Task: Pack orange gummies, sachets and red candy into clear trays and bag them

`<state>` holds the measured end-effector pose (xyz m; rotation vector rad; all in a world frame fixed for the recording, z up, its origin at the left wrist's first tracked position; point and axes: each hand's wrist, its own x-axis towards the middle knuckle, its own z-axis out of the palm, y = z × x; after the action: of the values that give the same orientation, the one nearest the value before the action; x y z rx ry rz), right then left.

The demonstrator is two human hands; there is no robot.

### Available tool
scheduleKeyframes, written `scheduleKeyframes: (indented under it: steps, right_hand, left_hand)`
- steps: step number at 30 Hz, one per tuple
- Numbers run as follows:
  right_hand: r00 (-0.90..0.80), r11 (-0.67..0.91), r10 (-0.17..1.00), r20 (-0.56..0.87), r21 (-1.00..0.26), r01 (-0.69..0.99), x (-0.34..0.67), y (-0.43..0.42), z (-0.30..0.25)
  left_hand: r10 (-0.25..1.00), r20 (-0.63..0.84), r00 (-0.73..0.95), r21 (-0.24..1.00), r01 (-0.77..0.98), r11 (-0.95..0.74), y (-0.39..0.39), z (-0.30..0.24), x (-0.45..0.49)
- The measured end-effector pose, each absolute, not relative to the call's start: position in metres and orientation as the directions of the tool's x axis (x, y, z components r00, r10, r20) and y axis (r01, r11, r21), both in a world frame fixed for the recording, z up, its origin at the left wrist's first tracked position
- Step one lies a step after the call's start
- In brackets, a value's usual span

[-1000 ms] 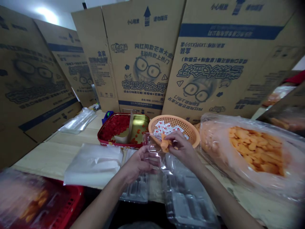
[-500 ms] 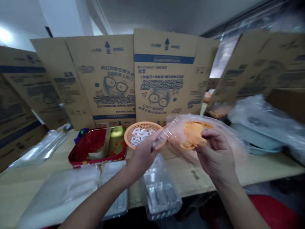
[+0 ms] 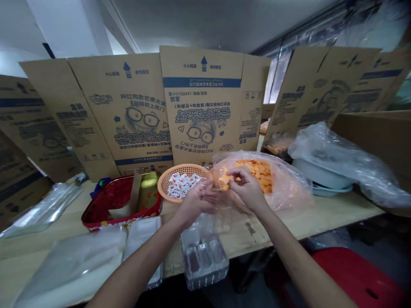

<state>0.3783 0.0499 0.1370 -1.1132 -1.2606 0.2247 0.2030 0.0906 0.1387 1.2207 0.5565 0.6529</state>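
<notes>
My left hand [image 3: 197,202], its fingers blurred, is closed on what looks like a clear plastic tray [image 3: 221,203], just right of the orange basket [image 3: 163,188]. Small white printed sachets [image 3: 182,185] fill that basket. My right hand [image 3: 246,187] pinches orange candy pieces [image 3: 224,179] above the clear plastic, close to my left fingers. Behind my right hand lies a large clear bag [image 3: 289,188], its mouth spread around many more orange candy pieces [image 3: 260,171]. Nested clear trays [image 3: 205,261] stand at the table edge below my hands.
A red tin [image 3: 122,218] with a cardboard divider holds red pieces at left. Plastic sheets [image 3: 73,261] and more trays [image 3: 144,239] lie in front of it. Cardboard boxes [image 3: 199,111] wall the back. Pale blue basins [image 3: 321,175] stand right; a red stool [image 3: 356,273] is below.
My right hand has moved left from over the bag, carrying orange candy pieces to my left hand. The bag's mouth now shows its contents. The view has shifted slightly to the right.
</notes>
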Motion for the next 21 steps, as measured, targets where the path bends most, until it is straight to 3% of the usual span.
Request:
scheduleKeyframes:
  steps: [2, 5, 11, 14, 21]
  right_hand:
    - [0.201, 0.424, 0.761, 0.616, -0.708, 0.565, 0.373, 0.058, 0.141]
    - [-0.009, 0.399, 0.853, 0.522, -0.641, 0.655, 0.361, 0.069, 0.146]
    - [-0.348, 0.512, 0.858, 0.377, -0.593, 0.621, 0.329, 0.091, 0.139]
    - [-0.387, 0.537, 0.844, 0.373, -0.599, 0.595, 0.320, 0.101, 0.132]
    - [-0.289, 0.515, 0.840, 0.459, -0.510, 0.689, 0.286, 0.118, 0.112]
  left_hand:
    - [0.685, -0.110, 0.720, 0.932, -0.164, 0.322, 0.093, 0.134, 0.192]
    - [0.656, -0.176, 0.734, 0.878, -0.183, 0.442, 0.096, 0.122, 0.174]
    - [0.672, -0.236, 0.702, 0.816, -0.233, 0.529, 0.096, 0.095, 0.137]
    - [0.683, -0.257, 0.684, 0.781, -0.269, 0.563, 0.096, 0.085, 0.115]
    - [0.723, -0.205, 0.659, 0.726, -0.393, 0.564, 0.098, 0.071, 0.076]
